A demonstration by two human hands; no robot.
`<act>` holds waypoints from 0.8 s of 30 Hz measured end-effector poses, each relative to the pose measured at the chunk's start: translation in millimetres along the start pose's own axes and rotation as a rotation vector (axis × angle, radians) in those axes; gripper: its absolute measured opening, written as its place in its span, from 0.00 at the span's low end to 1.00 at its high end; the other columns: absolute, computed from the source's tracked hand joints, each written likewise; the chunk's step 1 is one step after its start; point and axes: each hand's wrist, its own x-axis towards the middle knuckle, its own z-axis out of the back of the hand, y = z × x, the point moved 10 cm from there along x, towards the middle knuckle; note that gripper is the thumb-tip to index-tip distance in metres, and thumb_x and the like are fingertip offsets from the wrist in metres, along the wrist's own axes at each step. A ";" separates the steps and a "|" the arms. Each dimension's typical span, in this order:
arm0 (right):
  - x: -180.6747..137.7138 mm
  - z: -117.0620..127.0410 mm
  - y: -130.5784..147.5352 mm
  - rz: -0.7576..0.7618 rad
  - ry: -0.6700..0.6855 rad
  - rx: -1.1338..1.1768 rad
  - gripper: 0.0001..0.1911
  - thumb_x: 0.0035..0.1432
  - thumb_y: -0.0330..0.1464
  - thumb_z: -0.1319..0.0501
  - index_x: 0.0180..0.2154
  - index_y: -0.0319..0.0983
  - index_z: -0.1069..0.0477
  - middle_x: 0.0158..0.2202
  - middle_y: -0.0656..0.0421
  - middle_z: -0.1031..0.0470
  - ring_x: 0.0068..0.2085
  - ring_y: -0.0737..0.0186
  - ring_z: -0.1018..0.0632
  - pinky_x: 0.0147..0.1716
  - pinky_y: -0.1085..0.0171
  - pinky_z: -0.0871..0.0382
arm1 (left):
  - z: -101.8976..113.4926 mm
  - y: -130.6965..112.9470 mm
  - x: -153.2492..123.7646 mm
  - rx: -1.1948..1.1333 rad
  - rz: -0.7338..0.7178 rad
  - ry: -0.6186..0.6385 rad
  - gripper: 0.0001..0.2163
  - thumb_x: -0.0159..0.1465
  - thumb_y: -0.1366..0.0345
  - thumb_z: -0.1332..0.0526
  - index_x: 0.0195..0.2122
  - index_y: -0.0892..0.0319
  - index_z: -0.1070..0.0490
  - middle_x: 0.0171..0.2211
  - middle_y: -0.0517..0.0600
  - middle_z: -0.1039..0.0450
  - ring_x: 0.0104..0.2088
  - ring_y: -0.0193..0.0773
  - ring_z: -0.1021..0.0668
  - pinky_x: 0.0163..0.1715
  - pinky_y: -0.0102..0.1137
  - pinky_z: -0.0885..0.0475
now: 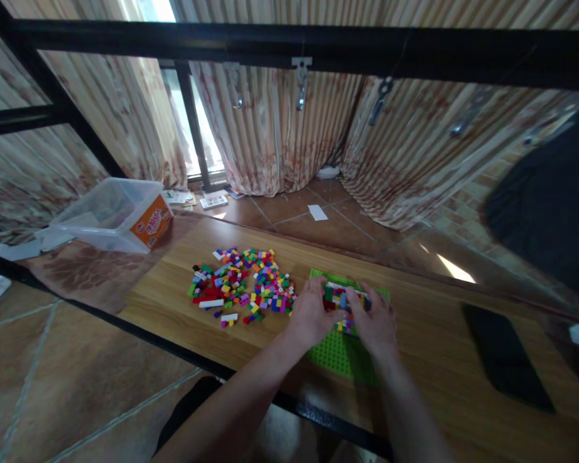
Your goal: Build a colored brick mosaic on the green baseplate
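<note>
A green studded baseplate (335,355) lies on the wooden table in front of me. On it sits a build of colourful toy building bricks (336,297), partly covered by my fingers. My left hand (312,313) grips the build's left side, its thumb reaching toward the middle. My right hand (374,316) holds the right side, with fingers bent over the top. Whether either hand also has a single loose brick between its fingertips is hidden. Left of the baseplate, a spread heap of loose toy bricks (270,281) in many colours lies on the wood.
A dark flat slab (506,354) rests on the right part of the wooden table (168,283). Beyond the left end stands a clear plastic bin (106,212) with an orange label. Black metal bars (270,42) cross the view above, before striped curtains (280,128).
</note>
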 end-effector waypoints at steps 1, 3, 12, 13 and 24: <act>1.3 1.0 0.2 0.006 -0.006 0.023 0.36 0.58 0.55 0.51 0.56 0.38 0.29 0.58 0.45 0.30 0.60 0.41 0.33 0.58 0.43 0.44 | 0.6 0.0 0.3 -0.002 0.004 0.004 0.31 0.50 0.64 0.28 0.54 0.60 0.37 0.46 0.54 0.30 0.46 0.45 0.25 0.47 0.39 0.30; 5.3 3.1 -0.7 0.016 -0.015 0.084 0.35 0.60 0.54 0.52 0.54 0.38 0.27 0.55 0.45 0.27 0.58 0.43 0.31 0.58 0.44 0.43 | 2.5 0.5 1.3 -0.009 0.012 0.003 0.32 0.50 0.62 0.27 0.54 0.60 0.36 0.45 0.54 0.30 0.45 0.45 0.25 0.47 0.40 0.30; 16.0 12.6 -18.8 -0.044 -0.056 0.373 0.30 0.56 0.48 0.44 0.50 0.34 0.25 0.48 0.46 0.21 0.47 0.49 0.22 0.48 0.53 0.32 | 0.7 3.0 5.7 0.021 -0.061 0.028 0.23 0.58 0.68 0.36 0.55 0.62 0.36 0.45 0.55 0.29 0.42 0.41 0.24 0.45 0.37 0.28; 13.8 17.8 -15.1 -0.021 -0.087 0.371 0.29 0.55 0.48 0.43 0.49 0.34 0.25 0.48 0.46 0.21 0.47 0.49 0.22 0.48 0.53 0.32 | 0.7 2.4 5.4 0.032 -0.069 0.026 0.23 0.58 0.69 0.37 0.55 0.62 0.36 0.45 0.55 0.29 0.42 0.41 0.24 0.45 0.37 0.28; -33.4 24.5 47.7 0.196 -0.052 -0.282 0.19 0.58 0.47 0.42 0.29 0.41 0.23 0.34 0.53 0.21 0.38 0.50 0.24 0.39 0.56 0.39 | 4.5 -6.1 3.7 0.088 -0.094 0.048 0.20 0.57 0.75 0.43 0.52 0.62 0.35 0.44 0.55 0.28 0.44 0.42 0.24 0.48 0.38 0.27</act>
